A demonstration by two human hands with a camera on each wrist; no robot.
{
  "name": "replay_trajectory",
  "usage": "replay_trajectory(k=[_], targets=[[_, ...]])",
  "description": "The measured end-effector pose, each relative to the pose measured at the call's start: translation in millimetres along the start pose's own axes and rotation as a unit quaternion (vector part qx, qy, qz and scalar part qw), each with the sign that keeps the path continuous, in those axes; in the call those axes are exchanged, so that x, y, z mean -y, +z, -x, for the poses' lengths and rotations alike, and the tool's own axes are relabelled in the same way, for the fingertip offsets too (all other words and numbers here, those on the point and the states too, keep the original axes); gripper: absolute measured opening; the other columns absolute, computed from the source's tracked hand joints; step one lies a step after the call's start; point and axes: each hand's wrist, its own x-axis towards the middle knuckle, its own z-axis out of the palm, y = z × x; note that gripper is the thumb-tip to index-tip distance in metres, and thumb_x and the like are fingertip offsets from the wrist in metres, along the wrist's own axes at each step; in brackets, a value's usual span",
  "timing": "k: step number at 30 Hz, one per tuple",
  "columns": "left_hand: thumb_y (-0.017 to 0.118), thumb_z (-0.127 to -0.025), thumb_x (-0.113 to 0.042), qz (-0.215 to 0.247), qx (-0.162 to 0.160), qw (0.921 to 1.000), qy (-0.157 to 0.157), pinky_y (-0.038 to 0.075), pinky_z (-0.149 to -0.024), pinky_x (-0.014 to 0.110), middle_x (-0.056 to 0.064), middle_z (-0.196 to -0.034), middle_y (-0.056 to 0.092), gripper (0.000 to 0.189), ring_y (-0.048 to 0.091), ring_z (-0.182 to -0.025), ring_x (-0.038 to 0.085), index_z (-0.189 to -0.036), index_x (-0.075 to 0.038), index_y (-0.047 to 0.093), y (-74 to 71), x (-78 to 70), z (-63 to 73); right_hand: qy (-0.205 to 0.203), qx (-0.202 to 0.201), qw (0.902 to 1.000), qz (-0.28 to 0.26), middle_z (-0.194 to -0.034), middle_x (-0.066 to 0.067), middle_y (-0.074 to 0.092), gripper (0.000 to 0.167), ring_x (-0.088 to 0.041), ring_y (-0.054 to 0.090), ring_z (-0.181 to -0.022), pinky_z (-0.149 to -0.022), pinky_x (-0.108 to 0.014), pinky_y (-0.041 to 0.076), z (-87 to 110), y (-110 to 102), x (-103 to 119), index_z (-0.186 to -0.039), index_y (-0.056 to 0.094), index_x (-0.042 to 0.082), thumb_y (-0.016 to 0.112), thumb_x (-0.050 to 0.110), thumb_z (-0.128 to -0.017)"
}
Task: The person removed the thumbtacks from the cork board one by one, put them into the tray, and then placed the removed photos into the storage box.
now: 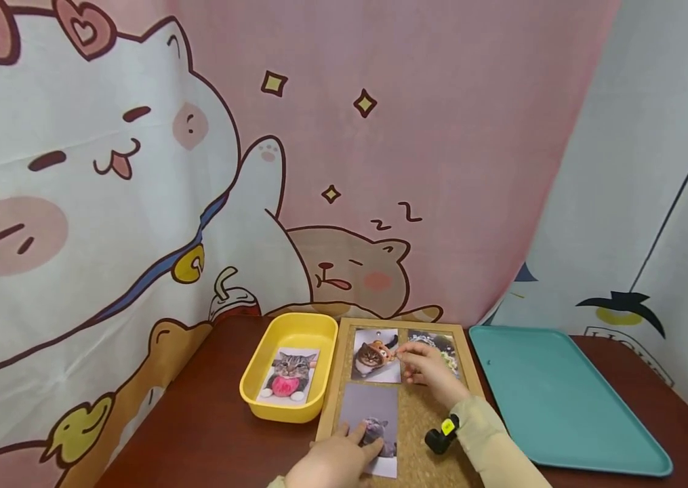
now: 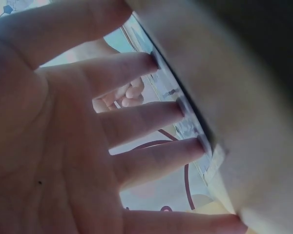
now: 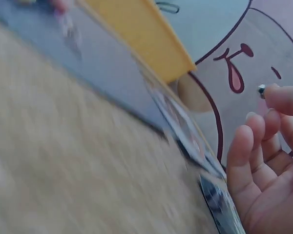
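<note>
A wood-framed cork board lies on the table in the head view, bearing several cat photos. My left hand rests with spread fingers on the lower-left photo, which shows a grey cat. Over the upper part of the board, my right hand pinches a small shiny thumbtack between thumb and forefinger. Those fingertips are at the right edge of the upper-left photo. Partly behind the hand is the upper-right photo. In the left wrist view, the left fingertips press along the photo surface.
Left of the board stands a yellow basin holding another cat photo. A flat teal tray lies to the right. Behind the dark brown table hangs a cartoon-printed curtain.
</note>
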Motion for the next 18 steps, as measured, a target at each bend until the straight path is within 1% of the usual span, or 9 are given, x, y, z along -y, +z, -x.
replay_trajectory(k=[3, 7, 9, 11, 14, 16, 18], targets=[[0.064, -0.089, -0.049, 0.002, 0.001, 0.9999, 0.011, 0.047, -0.074, 0.069, -0.009, -0.148, 0.041, 0.052, 0.040, -0.133, 0.028, -0.139, -0.044, 0.050, 7.6, 6.6, -9.7, 0.006, -0.021, 0.9996, 0.015, -0.077, -0.008, 0.055, 0.026, -0.015, 0.051, -0.061, -0.056, -0.028, 0.050, -3.3, -12.7, 4.4, -0.111, 0.060, -0.008, 0.061, 0.013, -0.094], [0.062, -0.090, -0.052, 0.013, 0.004, 0.9996, 0.024, 0.046, -0.073, 0.071, -0.009, -0.150, 0.038, 0.054, 0.038, -0.135, 0.030, -0.141, -0.047, 0.046, 16.5, 16.3, -18.5, 0.009, -0.034, 0.9987, 0.038, -0.083, -0.009, 0.056, 0.028, -0.015, 0.050, -0.062, -0.058, -0.029, 0.051, -6.5, -32.3, 10.9, -0.112, 0.061, -0.005, 0.064, 0.017, -0.094], [0.062, -0.090, -0.052, 0.016, 0.004, 0.9995, 0.029, 0.046, -0.073, 0.070, -0.008, -0.150, 0.038, 0.054, 0.038, -0.135, 0.030, -0.141, -0.046, 0.045, 16.7, 17.4, -18.1, 0.010, -0.033, 0.9983, 0.047, -0.085, -0.009, 0.056, 0.025, -0.015, 0.050, -0.062, -0.058, -0.030, 0.050, -6.8, -43.3, 14.0, -0.110, 0.063, -0.002, 0.064, 0.018, -0.094], [0.062, -0.090, -0.051, 0.014, 0.004, 0.9995, 0.029, 0.046, -0.074, 0.070, -0.008, -0.150, 0.039, 0.054, 0.038, -0.135, 0.029, -0.141, -0.046, 0.046, 14.2, 15.1, -14.9, 0.003, -0.029, 0.9975, 0.064, -0.084, -0.010, 0.056, 0.022, -0.016, 0.050, -0.061, -0.057, -0.031, 0.049, -6.3, -55.6, 16.3, -0.108, 0.064, 0.001, 0.063, 0.018, -0.095], [0.064, -0.090, -0.048, 0.013, 0.008, 0.9995, 0.026, 0.046, -0.076, 0.069, -0.008, -0.149, 0.040, 0.053, 0.039, -0.134, 0.029, -0.140, -0.043, 0.048, 9.7, 10.6, -10.8, -0.004, -0.026, 0.9963, 0.081, -0.084, -0.012, 0.057, 0.021, -0.017, 0.049, -0.060, -0.057, -0.034, 0.048, -2.9, -75.4, 19.0, -0.108, 0.065, 0.001, 0.062, 0.018, -0.096], [0.064, -0.090, -0.047, 0.016, 0.013, 0.9994, 0.028, 0.046, -0.076, 0.069, -0.006, -0.149, 0.040, 0.053, 0.038, -0.135, 0.030, -0.141, -0.041, 0.049, 7.4, 9.0, -8.4, -0.006, -0.028, 0.9956, 0.089, -0.083, -0.013, 0.058, 0.023, -0.018, 0.049, -0.061, -0.058, -0.036, 0.050, 0.2, -89.3, 20.1, -0.110, 0.063, 0.000, 0.061, 0.019, -0.097], [0.063, -0.091, -0.047, 0.017, 0.017, 0.9993, 0.029, 0.046, -0.077, 0.070, -0.006, -0.150, 0.040, 0.053, 0.038, -0.135, 0.030, -0.141, -0.041, 0.048, 7.8, 9.1, -9.3, -0.003, -0.037, 0.9947, 0.096, -0.082, -0.014, 0.057, 0.025, -0.019, 0.051, -0.062, -0.061, -0.038, 0.052, 4.1, -102.5, 21.0, -0.112, 0.062, -0.001, 0.060, 0.019, -0.097]])
